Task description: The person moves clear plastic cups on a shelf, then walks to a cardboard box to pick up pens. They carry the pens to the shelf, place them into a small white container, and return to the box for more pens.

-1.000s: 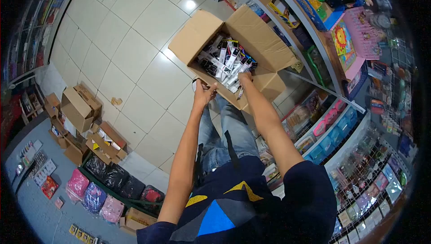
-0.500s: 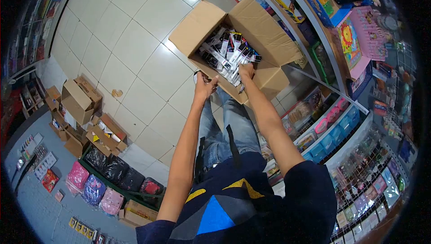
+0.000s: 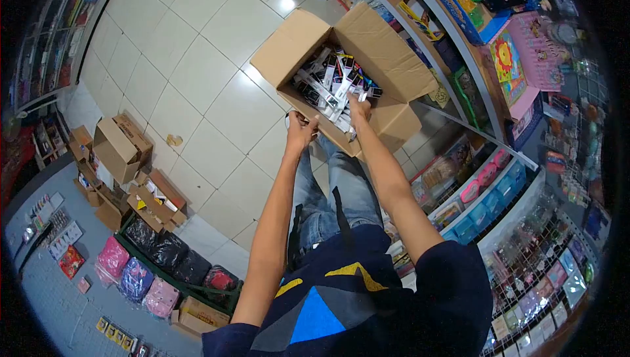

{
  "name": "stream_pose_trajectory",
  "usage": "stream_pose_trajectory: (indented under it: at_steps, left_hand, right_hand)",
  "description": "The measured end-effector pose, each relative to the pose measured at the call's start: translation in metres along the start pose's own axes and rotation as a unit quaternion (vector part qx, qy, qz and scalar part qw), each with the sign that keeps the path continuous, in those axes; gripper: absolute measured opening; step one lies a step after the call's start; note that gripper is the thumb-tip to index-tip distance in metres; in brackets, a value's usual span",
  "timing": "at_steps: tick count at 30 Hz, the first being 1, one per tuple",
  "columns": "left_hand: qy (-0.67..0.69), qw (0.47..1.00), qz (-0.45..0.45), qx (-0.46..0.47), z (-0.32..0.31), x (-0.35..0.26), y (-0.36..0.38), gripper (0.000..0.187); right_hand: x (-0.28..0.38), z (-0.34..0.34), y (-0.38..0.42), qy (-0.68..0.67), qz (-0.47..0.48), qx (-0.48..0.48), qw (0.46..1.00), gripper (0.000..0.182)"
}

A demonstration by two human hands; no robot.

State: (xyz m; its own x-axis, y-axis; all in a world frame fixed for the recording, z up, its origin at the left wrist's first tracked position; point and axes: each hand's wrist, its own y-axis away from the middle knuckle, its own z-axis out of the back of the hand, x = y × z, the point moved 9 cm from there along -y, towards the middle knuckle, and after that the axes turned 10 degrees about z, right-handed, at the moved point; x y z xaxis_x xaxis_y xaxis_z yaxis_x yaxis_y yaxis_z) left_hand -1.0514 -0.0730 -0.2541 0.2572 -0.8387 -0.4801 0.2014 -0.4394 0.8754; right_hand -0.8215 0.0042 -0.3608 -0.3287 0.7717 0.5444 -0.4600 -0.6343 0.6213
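Observation:
A large open cardboard box [image 3: 292, 45], its flaps spread outward, holds a jumble of slim white, black and coloured small packs [image 3: 338, 84]. My left hand [image 3: 301, 132] is at the box's near left wall, fingers curled against its edge with the thumb toward the box. Inside the near part of the box, my right hand [image 3: 359, 109] has its fingers closed on a slim white pack among the pile. The fingertips are partly hidden by the packs, and the box's bottom is covered by them.
To the right stands a shelf [image 3: 453, 9] with toys and packaged goods, with blue bins [image 3: 482, 209] lower down. Smaller cardboard boxes [image 3: 118, 150] sit on the tiled floor [image 3: 216, 94] at left, beside wrapped bundles [image 3: 164, 294]. A rack [image 3: 59, 35] stands far left.
The right hand has shifted slightly within the pile, and a few packs lie differently. The left hand stays at the box's edge. The whole view has moved a little.

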Motion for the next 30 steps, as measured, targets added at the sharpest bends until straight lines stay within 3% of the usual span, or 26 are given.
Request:
stream_pose_trajectory:
  at_steps: [2,5,6,13,16,19,20,23,26,29,30]
  left_hand:
    - [0.001,1.000,0.002,-0.002,-0.001,0.002,0.001,0.044]
    - [0.002,1.000,0.000,0.006,-0.002,-0.001,0.003,0.045]
    - [-0.005,1.000,0.003,0.011,-0.002,-0.001,0.003,0.045]
    - [-0.020,1.000,0.002,0.009,-0.002,-0.001,0.006,0.046]
    - [-0.007,1.000,-0.027,0.000,-0.001,-0.001,0.006,0.047]
    - [-0.026,0.995,-0.090,-0.034,0.003,0.004,-0.008,0.050]
    - [-0.038,0.992,-0.114,-0.049,0.004,0.007,-0.015,0.051]
    - [-0.157,0.973,-0.066,-0.154,0.012,-0.002,0.001,0.055]
    - [-0.290,0.902,-0.131,-0.291,0.015,-0.055,0.067,0.055]
    - [-0.238,0.887,-0.260,-0.300,0.013,-0.073,0.080,0.052]
    - [-0.187,0.892,-0.319,-0.260,0.007,-0.090,0.097,0.045]
  right_hand:
    - [0.009,-0.004,0.003,0.059,0.003,0.051,0.997,0.077]
    - [0.018,-0.011,0.007,0.105,-0.003,0.020,0.994,0.083]
    - [0.024,-0.011,0.008,0.110,0.035,-0.016,0.993,0.082]
    - [0.030,-0.008,0.013,0.094,0.031,0.042,0.994,0.048]
    - [0.038,0.004,0.018,0.153,0.064,0.024,0.986,0.044]
    - [0.043,0.011,0.022,0.130,0.079,0.036,0.988,0.045]
    - [0.050,0.017,0.025,0.127,0.110,0.002,0.986,0.041]
    - [0.060,0.012,0.024,0.025,0.217,0.065,0.974,0.036]
    - [0.075,0.021,0.048,-0.107,0.222,0.124,0.961,0.027]
    - [0.093,0.026,0.073,-0.194,0.220,0.194,0.936,0.024]
    - [0.108,0.035,0.090,-0.205,0.214,0.214,0.931,0.023]
